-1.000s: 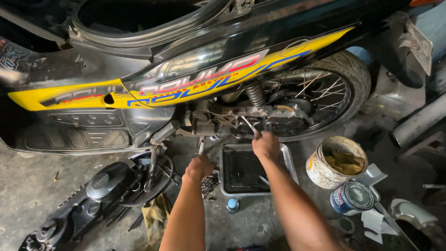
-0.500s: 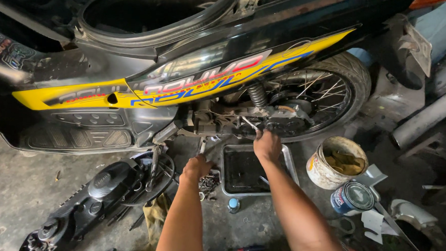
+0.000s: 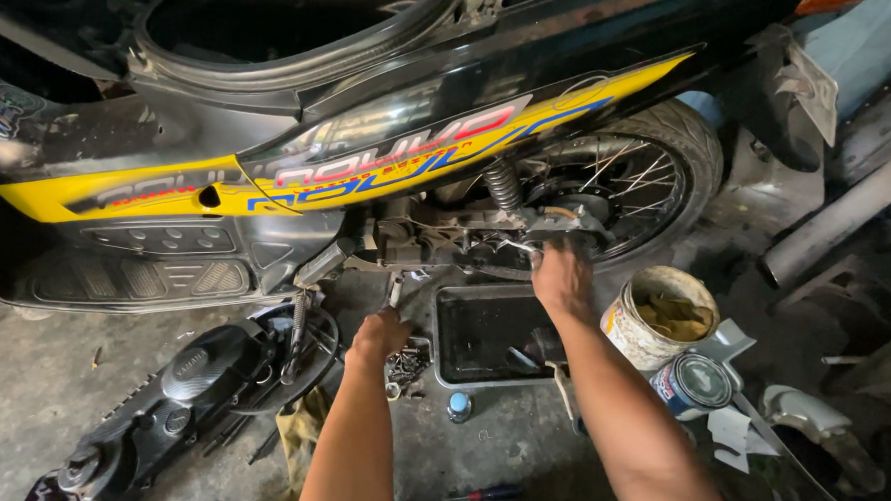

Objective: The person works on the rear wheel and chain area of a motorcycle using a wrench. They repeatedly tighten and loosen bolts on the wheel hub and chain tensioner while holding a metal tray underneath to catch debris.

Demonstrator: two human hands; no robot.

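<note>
Both bare forearms reach up and forward toward the motorcycle (image 3: 369,167) underside. Left hand (image 3: 380,335) sits lower, below the frame, fingers curled in a loose fist. Right hand (image 3: 561,278) is higher, knuckles up, fingers closed near the rear wheel hub.

Motorbike (image 3: 370,147) across the back, rear wheel (image 3: 629,178) at its right, tray (image 3: 487,332) on the floor below it, tub (image 3: 663,315) right of the tray, tin (image 3: 693,385) before the tub, engine cover (image 3: 174,389) lower left
</note>
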